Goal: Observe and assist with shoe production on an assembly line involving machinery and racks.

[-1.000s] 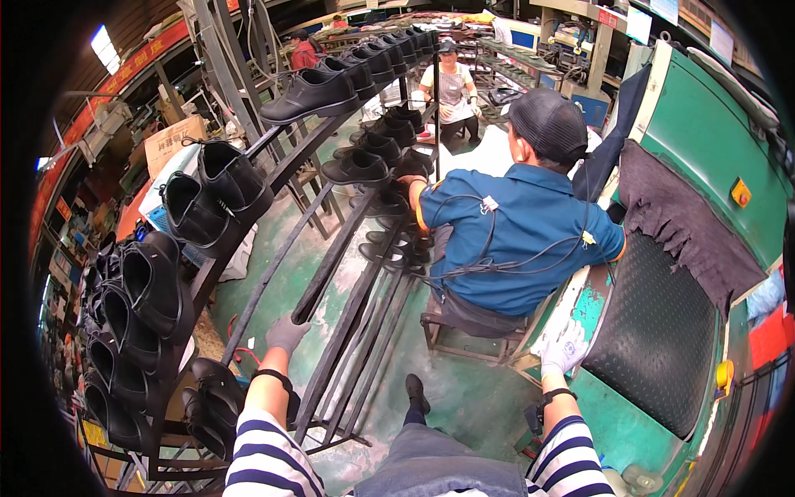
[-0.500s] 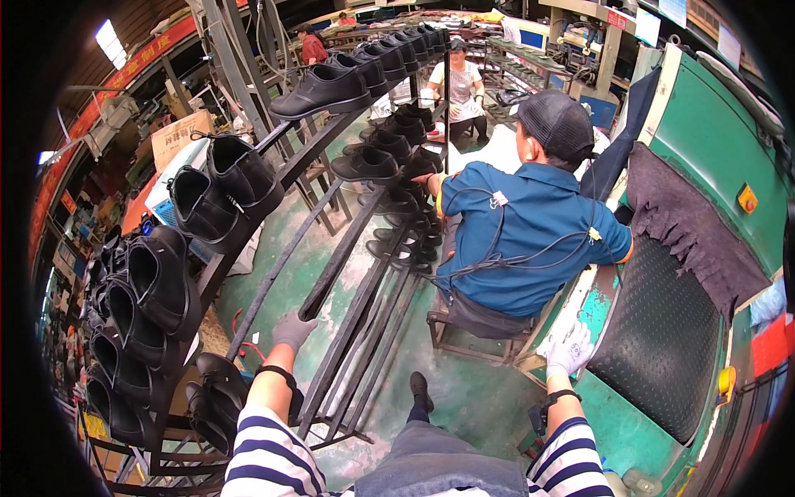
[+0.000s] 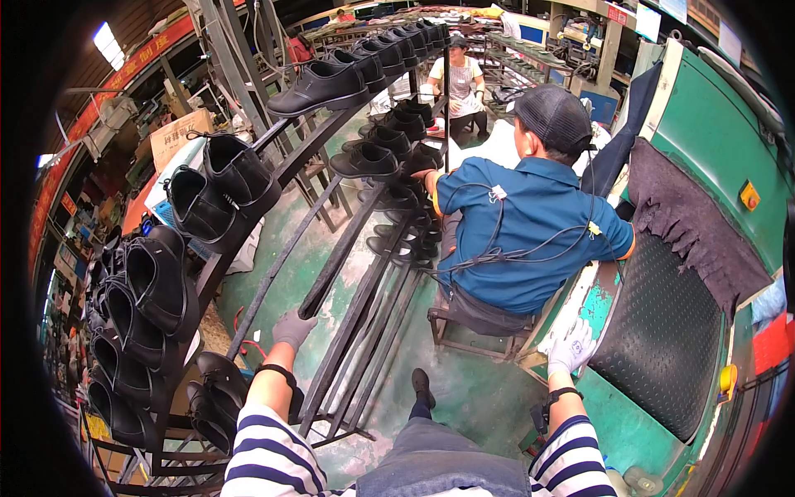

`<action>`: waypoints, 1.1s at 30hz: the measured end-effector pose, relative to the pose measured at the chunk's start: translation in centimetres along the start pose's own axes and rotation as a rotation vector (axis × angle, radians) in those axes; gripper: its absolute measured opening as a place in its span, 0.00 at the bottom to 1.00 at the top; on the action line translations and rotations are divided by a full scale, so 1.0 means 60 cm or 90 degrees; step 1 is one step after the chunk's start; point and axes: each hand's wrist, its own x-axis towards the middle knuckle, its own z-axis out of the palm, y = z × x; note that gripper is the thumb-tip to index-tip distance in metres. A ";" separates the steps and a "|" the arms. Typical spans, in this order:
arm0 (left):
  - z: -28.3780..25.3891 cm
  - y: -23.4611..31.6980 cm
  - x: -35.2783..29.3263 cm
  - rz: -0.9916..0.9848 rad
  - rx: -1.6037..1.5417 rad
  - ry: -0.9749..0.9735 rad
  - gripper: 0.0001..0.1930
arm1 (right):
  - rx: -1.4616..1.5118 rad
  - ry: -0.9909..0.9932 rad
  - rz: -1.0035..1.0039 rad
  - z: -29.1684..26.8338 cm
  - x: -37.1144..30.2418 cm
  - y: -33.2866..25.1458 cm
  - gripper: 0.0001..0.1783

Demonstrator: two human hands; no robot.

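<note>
My left hand (image 3: 293,329), in a grey glove, is closed round the near end of a dark metal bar (image 3: 333,265) on a shoe rack. Black lace-up shoes (image 3: 367,160) sit farther along that rack's bars. My right hand (image 3: 571,346), in a whitish glove, lies with fingers stretched on the green machine's worn front edge (image 3: 598,302), beside its dark studded conveyor belt (image 3: 658,331). Neither hand holds a shoe.
A co-worker in a blue shirt (image 3: 530,232) sits just ahead, one arm toward the rack and one at the machine. More black shoes (image 3: 161,282) line the rack's upper rail at left. Another person in an apron (image 3: 460,87) sits farther back. A cardboard box (image 3: 178,137) stands behind.
The seated co-worker has shifted slightly, and the person in the apron has turned their head. My hands stay in nearly the same places.
</note>
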 end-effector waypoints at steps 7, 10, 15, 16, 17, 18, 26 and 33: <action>-0.004 0.015 0.005 -0.007 -0.019 -0.010 0.34 | 0.020 0.008 0.007 -0.009 0.012 0.004 0.25; 0.013 -0.009 -0.001 -0.002 0.009 0.070 0.34 | 0.029 -0.022 0.013 -0.018 0.004 -0.001 0.26; -0.004 -0.001 -0.030 -0.019 -0.009 0.017 0.34 | 0.068 -0.065 0.051 -0.023 -0.011 0.007 0.29; 0.001 -0.004 -0.029 -0.012 -0.011 0.022 0.34 | 0.037 -0.053 0.038 -0.021 -0.017 0.009 0.29; -0.003 -0.003 -0.031 -0.006 -0.017 0.029 0.33 | 0.007 -0.041 0.022 -0.020 -0.015 0.007 0.30; -0.007 -0.002 -0.031 0.000 -0.023 0.033 0.33 | 0.009 -0.038 0.025 -0.017 -0.011 0.006 0.30; 0.010 -0.019 -0.001 -0.002 0.027 0.063 0.33 | 0.024 -0.012 0.014 0.023 0.002 0.010 0.30; -0.002 0.000 -0.009 -0.021 0.010 0.015 0.33 | 0.036 -0.061 0.041 -0.011 0.003 0.000 0.30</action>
